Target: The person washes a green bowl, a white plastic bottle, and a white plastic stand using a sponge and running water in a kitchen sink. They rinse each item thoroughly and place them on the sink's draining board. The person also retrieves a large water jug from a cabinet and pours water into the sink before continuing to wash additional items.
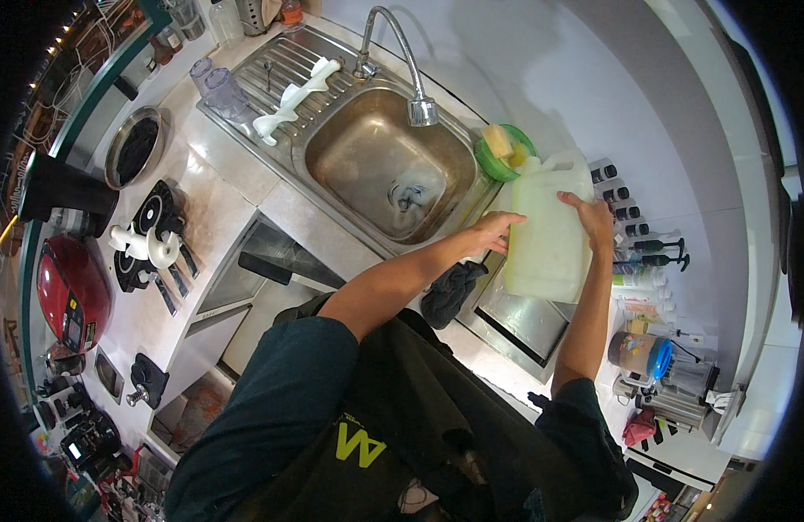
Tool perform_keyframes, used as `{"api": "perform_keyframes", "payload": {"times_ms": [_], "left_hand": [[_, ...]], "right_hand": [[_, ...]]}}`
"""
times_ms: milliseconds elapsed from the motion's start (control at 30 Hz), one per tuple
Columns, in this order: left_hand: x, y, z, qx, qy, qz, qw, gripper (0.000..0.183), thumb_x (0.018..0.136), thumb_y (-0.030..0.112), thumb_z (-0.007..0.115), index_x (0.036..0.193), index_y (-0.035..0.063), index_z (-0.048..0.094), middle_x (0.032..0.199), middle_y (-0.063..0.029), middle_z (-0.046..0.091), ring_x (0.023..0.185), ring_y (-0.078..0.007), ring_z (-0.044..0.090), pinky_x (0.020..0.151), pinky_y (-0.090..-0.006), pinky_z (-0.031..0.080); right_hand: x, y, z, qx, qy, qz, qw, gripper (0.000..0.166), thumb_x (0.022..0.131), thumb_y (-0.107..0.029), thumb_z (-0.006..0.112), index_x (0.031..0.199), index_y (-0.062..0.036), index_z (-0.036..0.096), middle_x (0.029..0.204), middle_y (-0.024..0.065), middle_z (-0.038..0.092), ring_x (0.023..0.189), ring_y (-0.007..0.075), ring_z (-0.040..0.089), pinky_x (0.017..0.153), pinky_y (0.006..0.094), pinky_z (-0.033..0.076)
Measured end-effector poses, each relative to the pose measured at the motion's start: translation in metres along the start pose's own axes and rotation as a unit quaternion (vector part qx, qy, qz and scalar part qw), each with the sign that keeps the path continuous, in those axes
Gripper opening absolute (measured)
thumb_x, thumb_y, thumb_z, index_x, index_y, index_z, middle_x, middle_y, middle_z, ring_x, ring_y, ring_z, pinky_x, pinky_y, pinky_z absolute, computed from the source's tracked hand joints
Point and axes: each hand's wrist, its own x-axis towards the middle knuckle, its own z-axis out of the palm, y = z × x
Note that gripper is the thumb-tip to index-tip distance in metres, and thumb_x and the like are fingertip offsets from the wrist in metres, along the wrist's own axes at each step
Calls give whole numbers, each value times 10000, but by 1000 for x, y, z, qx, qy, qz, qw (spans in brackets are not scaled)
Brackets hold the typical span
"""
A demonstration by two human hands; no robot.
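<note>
A large translucent plastic jug (546,235) with pale yellow-green contents stands or is held just right of the sink. My left hand (496,231) touches its near left side, fingers spread. At its right side, my right hand (591,218) rests with the thumb over the upper part; whether it grips is hard to tell. Behind the jug is a green bowl (490,160) holding a yellow sponge (497,141). A dark cloth (451,297) lies below my left hand. The steel sink (392,169) has a little water around its drain, under a flexible faucet (422,111).
White auger-shaped parts lie on the drainboard (297,98) and over black parts (144,261) on the left counter. Clear cups (222,91), a red appliance (75,293) and a metal bowl (135,147) are also left. Bottles (640,280) line the right wall.
</note>
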Motion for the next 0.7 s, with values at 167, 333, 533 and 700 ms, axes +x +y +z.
{"api": "perform_keyframes", "payload": {"times_ms": [167, 333, 533, 700], "left_hand": [[2, 0, -1, -4, 1, 6, 1000, 724, 926, 510, 550, 1441, 19, 416, 1335, -239, 542, 1160, -331, 587, 1014, -410, 464], [-3, 4, 0, -2, 8, 7, 1000, 698, 936, 491, 541, 1441, 24, 419, 1341, -240, 539, 1155, -329, 594, 998, -409, 471], [-6, 15, 0, 14, 8, 70, 997, 644, 948, 460, 532, 1441, 58, 432, 1393, -154, 518, 1240, -275, 537, 1024, -420, 427], [16, 21, -11, 87, 61, 141, 984, 605, 958, 431, 538, 1426, 61, 437, 1381, -115, 521, 1233, -231, 525, 1023, -424, 409]], "right_hand": [[-4, -6, -4, 16, 5, -4, 1000, 771, 611, -509, 820, 1106, 70, 698, 1057, 223, 707, 1002, 323, 686, 921, 394, 497], [-7, -2, 0, 42, 26, -18, 999, 765, 625, -525, 803, 1142, 28, 694, 1082, 204, 708, 1019, 323, 677, 936, 393, 485], [-23, 11, 5, 99, 71, -31, 992, 843, 624, -574, 798, 1213, 11, 654, 1179, 220, 679, 1112, 348, 642, 989, 401, 452], [-74, -1, 8, 154, 168, -38, 973, 914, 650, -556, 817, 1247, 83, 550, 1200, 255, 643, 1113, 363, 629, 995, 407, 448]]}}
